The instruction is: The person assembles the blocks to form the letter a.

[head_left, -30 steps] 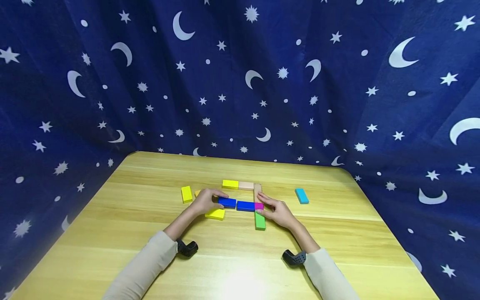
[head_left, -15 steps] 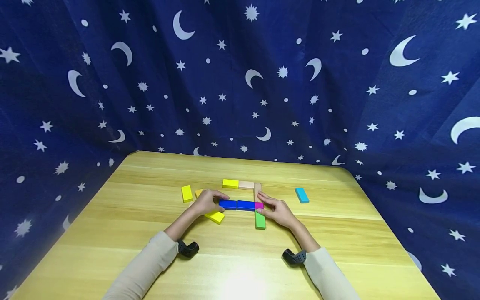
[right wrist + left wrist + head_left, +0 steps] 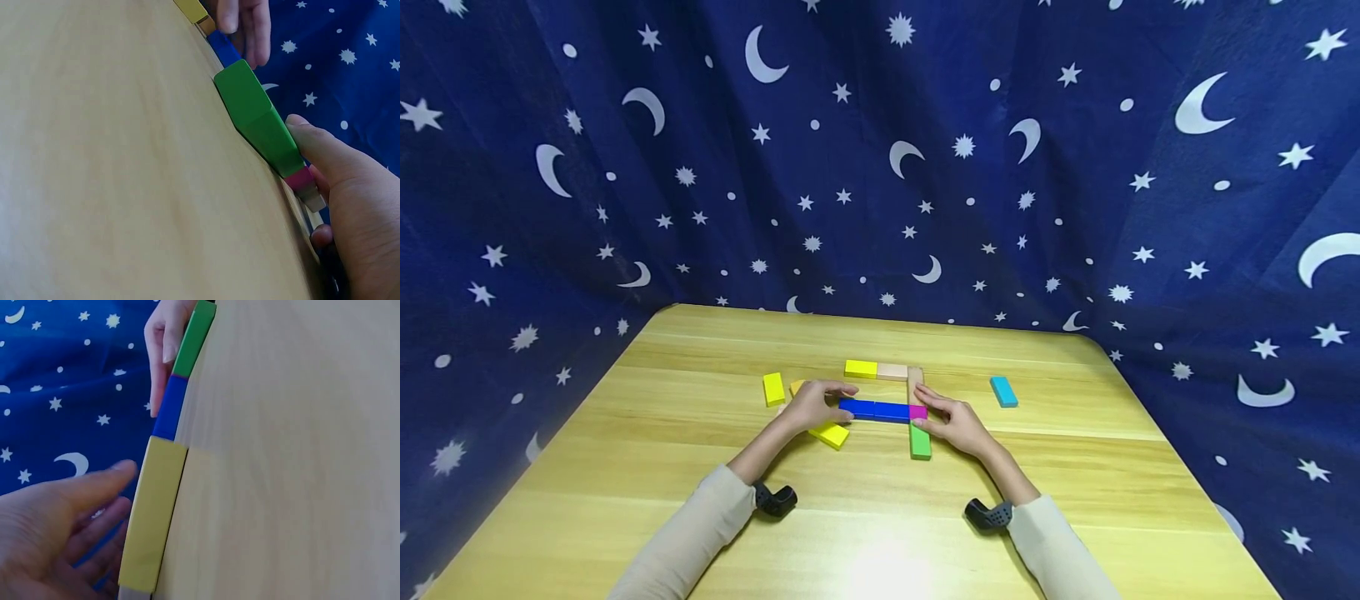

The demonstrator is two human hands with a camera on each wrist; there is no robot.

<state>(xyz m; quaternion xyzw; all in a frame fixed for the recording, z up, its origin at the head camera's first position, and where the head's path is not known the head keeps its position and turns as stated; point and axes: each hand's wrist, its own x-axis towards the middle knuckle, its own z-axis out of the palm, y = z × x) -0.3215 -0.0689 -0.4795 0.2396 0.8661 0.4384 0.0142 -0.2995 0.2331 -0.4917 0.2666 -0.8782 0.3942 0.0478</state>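
In the head view my left hand [image 3: 808,406] is around the left end of a blue block [image 3: 859,409], thumb at its near side and index finger past its far edge. That block lies end to end with a second blue block [image 3: 892,412]. My right hand [image 3: 958,425] rests at the row's right end, fingertips on a wooden block [image 3: 915,377] and thumb where a magenta block [image 3: 918,412] meets a green block [image 3: 920,442]. Seen from the left wrist, a yellow block [image 3: 152,515] lies in front of my extended thumb. The green block [image 3: 259,115] stands before my right thumb in the right wrist view.
Beyond the blue row lie a yellow block [image 3: 861,369] and a pale pink block [image 3: 892,372]. Another yellow block [image 3: 773,389] and an orange block [image 3: 796,386] sit at the left. A light blue block [image 3: 1003,392] lies right. A starry curtain [image 3: 865,167] surrounds the wooden table [image 3: 865,517].
The left blue block has moved slightly right and nearer, closing its gap to the second one. The near yellow block has turned, its right end nearer me. My right hand has stayed in place.
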